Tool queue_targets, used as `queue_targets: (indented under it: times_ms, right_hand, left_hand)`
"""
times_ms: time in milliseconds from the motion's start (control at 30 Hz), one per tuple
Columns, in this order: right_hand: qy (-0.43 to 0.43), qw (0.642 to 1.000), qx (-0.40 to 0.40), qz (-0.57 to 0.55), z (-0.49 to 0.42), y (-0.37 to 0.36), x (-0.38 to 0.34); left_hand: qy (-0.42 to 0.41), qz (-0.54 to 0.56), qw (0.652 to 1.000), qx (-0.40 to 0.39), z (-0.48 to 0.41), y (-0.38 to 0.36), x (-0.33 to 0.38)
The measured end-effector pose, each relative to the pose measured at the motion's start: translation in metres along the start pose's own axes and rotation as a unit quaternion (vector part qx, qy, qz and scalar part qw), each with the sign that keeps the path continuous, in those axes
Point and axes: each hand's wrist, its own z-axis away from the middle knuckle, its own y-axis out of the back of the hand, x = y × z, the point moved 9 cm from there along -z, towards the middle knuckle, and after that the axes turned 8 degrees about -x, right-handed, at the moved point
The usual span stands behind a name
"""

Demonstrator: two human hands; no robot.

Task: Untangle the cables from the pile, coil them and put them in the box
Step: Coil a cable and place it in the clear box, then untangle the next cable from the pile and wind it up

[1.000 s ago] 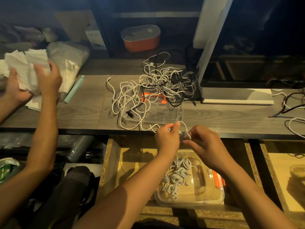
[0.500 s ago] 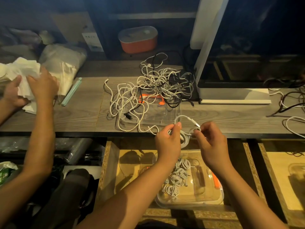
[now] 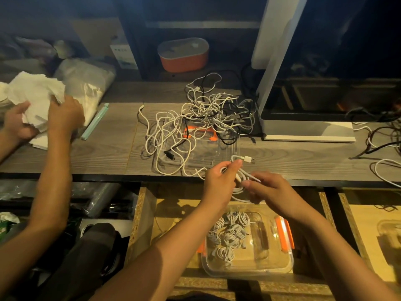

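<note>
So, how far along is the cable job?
Done: coiled white cables lie in the clear plastic box with orange clips. In hand: left hand and right hand hold one partly looped white USB cable. Left: the tangled pile of white and black cables on the grey desk.

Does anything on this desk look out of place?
Yes: the tangled pile of white and black cables sprawls over the clear plastic lid with orange clips, half burying it on the grey wooden desk. Nothing looks spilled.
</note>
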Motion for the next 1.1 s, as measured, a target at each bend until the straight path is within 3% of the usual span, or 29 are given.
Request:
queue_targets:
  times_ms: [67,133,200,300,333,400,500,567,667,833,933,1033,1100]
  right_hand:
    - [-0.007,0.991,0.053,-0.121,0.001,0.007,0.007]
    - [-0.05,0.954,0.18,-0.233,0.008,0.027,0.026]
    - [-0.122,0.929,0.248,-0.248,0.013,0.039,0.047]
    - [-0.241,0.951,0.19,0.027,0.013,0.041,0.056]
    - [-0.247,0.939,0.199,0.131,0.016,0.045,0.049]
    - [-0.161,0.929,0.254,0.217,0.02,0.049,0.014]
    - [-0.021,0.98,0.163,0.111,0.006,0.017,-0.024]
    - [0.009,0.985,0.142,0.097,-0.001,0.002,-0.024]
    - [0.006,0.98,0.179,0.09,-0.002,0.006,-0.015]
    - [-0.017,0.987,0.148,0.058,-0.004,0.008,-0.003]
    - [-0.017,0.995,0.079,0.05,-0.003,0.009,-0.004]
    - [-0.027,0.999,-0.008,0.034,-0.002,0.006,-0.009]
    - [-0.015,1.0,-0.024,-0.003,-0.002,0.008,-0.016]
  left_hand:
    - [0.021,0.09,0.996,-0.001,0.0,-0.003,-0.004]
    - [0.044,0.176,0.983,0.038,0.002,0.001,-0.009]
    - [0.046,0.223,0.968,0.102,0.005,0.01,-0.012]
    - [0.003,0.196,0.969,0.152,0.009,0.02,0.001]
    - [-0.016,0.182,0.97,0.157,0.009,0.02,0.006]
    - [-0.043,0.159,0.974,0.156,0.008,0.017,0.017]
    - [-0.072,0.126,0.979,0.144,0.006,0.005,0.026]
    - [-0.094,0.094,0.982,0.132,0.007,-0.003,0.03]
    - [-0.128,0.016,0.987,0.093,0.01,-0.012,0.037]
    - [-0.128,-0.123,0.984,-0.02,0.007,-0.025,0.029]
    - [-0.071,-0.192,0.971,-0.124,-0.004,-0.021,0.023]
    - [-0.047,-0.287,0.928,-0.232,-0.007,-0.022,0.026]
    - [-0.058,-0.297,0.925,-0.228,-0.007,-0.024,0.03]
